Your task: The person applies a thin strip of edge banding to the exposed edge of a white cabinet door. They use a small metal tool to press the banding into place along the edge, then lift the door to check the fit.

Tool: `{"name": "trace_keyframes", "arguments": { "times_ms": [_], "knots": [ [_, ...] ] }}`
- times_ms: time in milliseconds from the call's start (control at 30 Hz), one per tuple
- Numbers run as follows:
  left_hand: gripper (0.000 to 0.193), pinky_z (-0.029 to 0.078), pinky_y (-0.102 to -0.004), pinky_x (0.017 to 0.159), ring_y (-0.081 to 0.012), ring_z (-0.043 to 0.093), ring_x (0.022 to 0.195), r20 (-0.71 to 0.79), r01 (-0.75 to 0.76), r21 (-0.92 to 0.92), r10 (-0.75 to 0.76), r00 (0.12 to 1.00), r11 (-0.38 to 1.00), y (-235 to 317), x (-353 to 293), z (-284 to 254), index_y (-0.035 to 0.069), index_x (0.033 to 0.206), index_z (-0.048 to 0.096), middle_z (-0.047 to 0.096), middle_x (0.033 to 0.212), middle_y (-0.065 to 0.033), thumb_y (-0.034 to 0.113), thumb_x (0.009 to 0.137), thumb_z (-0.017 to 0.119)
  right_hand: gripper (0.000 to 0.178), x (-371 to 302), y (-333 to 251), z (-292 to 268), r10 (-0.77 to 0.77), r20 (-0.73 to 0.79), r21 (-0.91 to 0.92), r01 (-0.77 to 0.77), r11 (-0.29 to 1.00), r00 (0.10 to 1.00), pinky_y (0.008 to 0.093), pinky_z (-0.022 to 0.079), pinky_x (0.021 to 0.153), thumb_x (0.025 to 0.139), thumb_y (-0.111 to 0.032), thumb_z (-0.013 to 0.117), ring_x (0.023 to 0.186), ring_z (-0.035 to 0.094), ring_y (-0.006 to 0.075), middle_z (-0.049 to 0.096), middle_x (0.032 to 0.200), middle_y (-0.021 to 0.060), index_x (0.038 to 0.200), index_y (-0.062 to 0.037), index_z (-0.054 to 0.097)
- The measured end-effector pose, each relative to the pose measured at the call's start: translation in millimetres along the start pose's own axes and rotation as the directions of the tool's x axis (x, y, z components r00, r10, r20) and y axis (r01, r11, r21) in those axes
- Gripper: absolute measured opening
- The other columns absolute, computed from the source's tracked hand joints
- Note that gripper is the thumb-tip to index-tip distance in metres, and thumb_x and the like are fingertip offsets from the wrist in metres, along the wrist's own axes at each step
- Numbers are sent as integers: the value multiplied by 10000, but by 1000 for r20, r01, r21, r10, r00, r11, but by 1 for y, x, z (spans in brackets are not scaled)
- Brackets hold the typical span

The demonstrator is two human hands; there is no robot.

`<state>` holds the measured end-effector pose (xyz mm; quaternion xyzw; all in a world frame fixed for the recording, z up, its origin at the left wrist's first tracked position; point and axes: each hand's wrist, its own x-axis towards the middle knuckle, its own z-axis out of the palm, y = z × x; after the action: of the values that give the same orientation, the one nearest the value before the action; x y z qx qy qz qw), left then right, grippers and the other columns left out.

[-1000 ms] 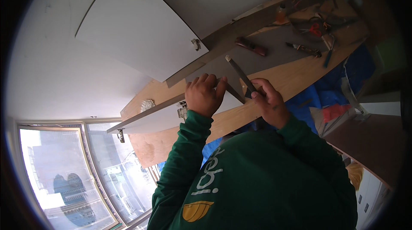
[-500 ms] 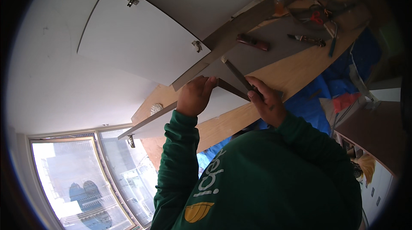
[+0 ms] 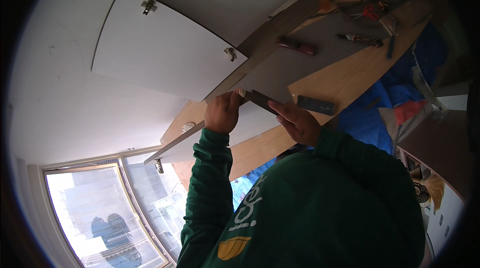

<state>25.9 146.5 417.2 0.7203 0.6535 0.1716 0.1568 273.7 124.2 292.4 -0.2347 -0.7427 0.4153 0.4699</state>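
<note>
My left hand [image 3: 221, 112] is closed on the upper corner of a white door panel [image 3: 250, 125], which carries a metal hinge [image 3: 159, 166] near its other end. In my right hand [image 3: 300, 124] is a dark flat bar, like a file [image 3: 263, 102], with a pale wrapped tip. The bar lies along the panel's short edge, its wrapped tip right at my left fingertips; whether those fingers also pinch the tip I cannot tell. Beside my right hand, a dark rectangular block [image 3: 316, 105] rests on the wooden board [image 3: 345, 80].
Another white door [image 3: 170, 43] with two hinges leans at the upper left. Farther along the bench lie a dark red tool [image 3: 296, 46], a knife-like tool [image 3: 360, 39] and red-handled scissors [image 3: 370, 13]. Blue sheeting [image 3: 365, 123] covers the floor; a window [image 3: 95, 213] is at lower left.
My right hand has moved left and lowered the bar onto the panel's edge, its wrapped tip now at my left fingers. The dark block has come into fuller view.
</note>
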Motion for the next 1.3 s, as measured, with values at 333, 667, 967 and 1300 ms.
{"name": "trace_keyframes", "arguments": {
  "times_ms": [333, 667, 967, 1300],
  "knots": [
    [430, 521, -566, 721, -482, 678, 839, 25, -32, -17, 32, 999, 999, -7, -1, 0, 30, 930, 714, 722, 865, -225, 326, 1129, 473, 614, 4, 14, 8, -34, -19, -7, 34, 999, 999, 425, 556, 826, 1104, -30, 600, 902, 660, 307, 644, 1052, 153, 1676, -176, 431],
    [510, 510, -561, 704, -491, 669, 821, 55, 88, 31, -90, 994, 996, 7, 0, -4, 33, 862, 700, 708, 835, -229, 382, 1146, 459, 715, 54, 28, 13, -111, -116, 8, 113, 994, 987, 421, 560, 836, 1087, -12, 617, 866, 648, 293, 645, 989, 144, 1723, -219, 365],
    [511, 505, -572, 692, -491, 658, 796, -47, -60, 17, 60, 997, 998, -4, -2, 4, 40, 822, 670, 694, 808, -221, 371, 1149, 462, 678, 21, 13, 12, -113, -65, -12, 113, 994, 991, 406, 551, 818, 1102, -35, 597, 861, 639, 281, 625, 988, 131, 1718, -216, 381],
    [512, 530, -555, 712, -479, 688, 822, 84, 131, 65, -136, 987, 989, 7, -3, -5, 41, 892, 732, 735, 870, -219, 379, 1153, 448, 684, 45, 11, 4, -73, -83, -49, 70, 996, 994, 410, 571, 821, 1073, -20, 633, 866, 659, 285, 642, 959, 121, 1696, -213, 426]
  ]
}}
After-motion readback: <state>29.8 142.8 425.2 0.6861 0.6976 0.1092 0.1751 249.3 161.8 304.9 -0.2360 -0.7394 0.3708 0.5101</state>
